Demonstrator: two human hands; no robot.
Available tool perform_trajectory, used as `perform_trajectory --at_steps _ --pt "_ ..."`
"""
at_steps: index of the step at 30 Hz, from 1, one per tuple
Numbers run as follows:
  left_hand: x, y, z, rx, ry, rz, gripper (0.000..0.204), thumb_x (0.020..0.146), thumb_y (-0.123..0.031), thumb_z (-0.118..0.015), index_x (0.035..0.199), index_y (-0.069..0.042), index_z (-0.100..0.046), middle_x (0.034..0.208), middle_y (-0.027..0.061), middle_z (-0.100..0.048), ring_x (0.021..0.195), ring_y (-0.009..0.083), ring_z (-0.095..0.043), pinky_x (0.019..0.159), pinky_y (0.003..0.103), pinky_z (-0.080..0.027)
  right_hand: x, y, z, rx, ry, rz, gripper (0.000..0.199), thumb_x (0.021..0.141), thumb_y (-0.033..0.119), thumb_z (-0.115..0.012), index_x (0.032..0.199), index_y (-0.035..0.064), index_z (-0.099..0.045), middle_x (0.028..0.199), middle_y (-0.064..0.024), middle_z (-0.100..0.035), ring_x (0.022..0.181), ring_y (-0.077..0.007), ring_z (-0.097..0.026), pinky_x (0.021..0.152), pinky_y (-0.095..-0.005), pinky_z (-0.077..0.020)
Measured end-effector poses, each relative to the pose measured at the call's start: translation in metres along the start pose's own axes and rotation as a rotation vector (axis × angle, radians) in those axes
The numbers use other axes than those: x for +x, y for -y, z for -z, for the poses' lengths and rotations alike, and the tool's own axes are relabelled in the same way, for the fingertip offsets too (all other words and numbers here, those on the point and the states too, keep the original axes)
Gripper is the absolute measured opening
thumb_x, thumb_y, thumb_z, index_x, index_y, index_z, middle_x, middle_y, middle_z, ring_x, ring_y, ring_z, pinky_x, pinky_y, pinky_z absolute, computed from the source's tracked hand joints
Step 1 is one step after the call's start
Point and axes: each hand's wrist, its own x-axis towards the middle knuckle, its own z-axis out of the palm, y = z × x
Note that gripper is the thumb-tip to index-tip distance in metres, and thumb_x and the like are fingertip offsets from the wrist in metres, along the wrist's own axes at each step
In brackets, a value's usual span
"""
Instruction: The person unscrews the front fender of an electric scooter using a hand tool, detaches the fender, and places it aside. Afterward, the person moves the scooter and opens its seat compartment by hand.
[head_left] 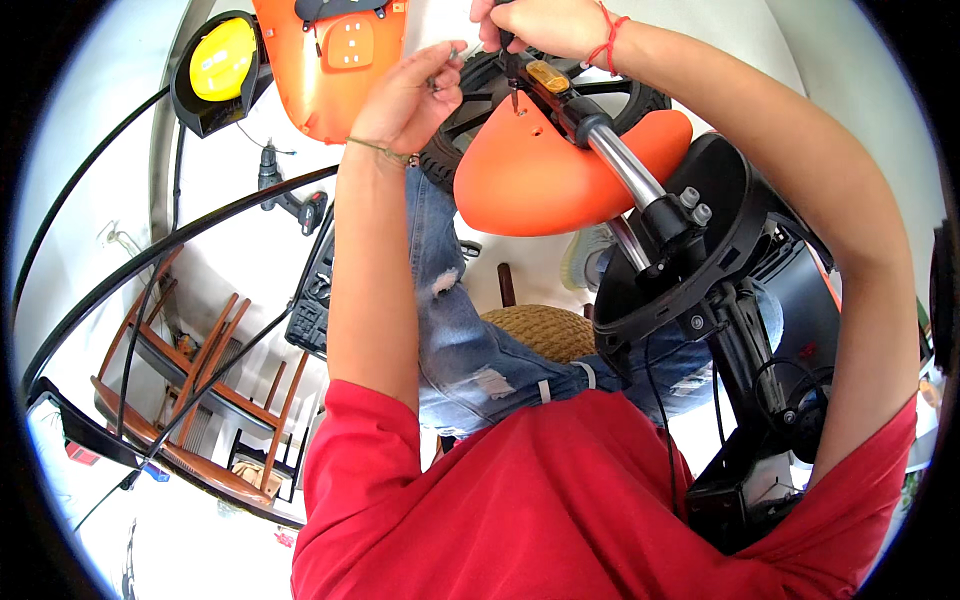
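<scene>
My left hand (408, 105) is raised beside the wheel, its fingers pinched on a small grey metal piece (446, 66) whose kind I cannot make out. Across from it, my right hand (545, 28) closes around a dark, slim screwdriver (515, 98), partly hidden by the fingers. Its tip points down at the small holes of an orange fender (570, 180). The fender sits over a black-tyred wheel (440, 160), beside a chrome fork tube (625, 165) and an amber reflector (547, 76). Which part the tip touches, I cannot tell.
A large orange panel (350, 85) and a yellow disc in a black housing (222, 60) lie at the far left. Nearer are a cordless drill (285, 195), a tool case (312, 305) and a wooden chair (205, 385). Below the fender stands a woven stool (545, 332); a black shell (640, 325) surrounds the fork.
</scene>
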Motion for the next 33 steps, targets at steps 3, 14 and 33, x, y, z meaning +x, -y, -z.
perform_trajectory --at_steps 3,14,33 --pt "-0.011 -0.010 -0.018 -0.150 0.157 -0.026 0.020 0.092 -0.015 -0.053 0.101 0.002 -0.053 0.091 0.0035 -0.050 0.066 0.0045 -0.039 0.061 0.018 -0.038 0.001 -0.004 0.000 -0.032 0.039 0.002 0.015 0.080 -0.002 -0.044 0.088 -0.0055 -0.056 0.070 -0.0126 -0.062 0.062 -0.0192 -0.059 0.057 -0.0295 -0.0478" --pt "-0.019 -0.007 -0.032 -0.017 -0.053 -0.130 0.017 0.092 -0.016 -0.050 0.093 0.000 -0.055 0.083 0.0050 -0.052 0.077 0.0150 -0.050 0.066 0.025 -0.041 -0.005 0.002 -0.001 -0.203 0.018 0.014 0.016 0.081 0.000 -0.045 0.092 -0.0041 -0.056 0.072 -0.0132 -0.062 0.067 -0.0206 -0.060 0.062 -0.0310 -0.0490" --pt "-0.013 -0.002 -0.029 0.072 -0.130 -0.248 0.027 0.088 -0.002 -0.045 0.112 0.008 -0.051 0.102 0.0138 -0.057 0.095 0.0213 -0.058 0.082 0.030 -0.050 0.004 -0.006 0.007 -0.555 0.035 0.278 0.022 0.080 0.004 -0.051 0.101 -0.0028 -0.057 0.075 -0.0190 -0.064 0.070 -0.0257 -0.065 0.065 -0.0335 -0.0514"
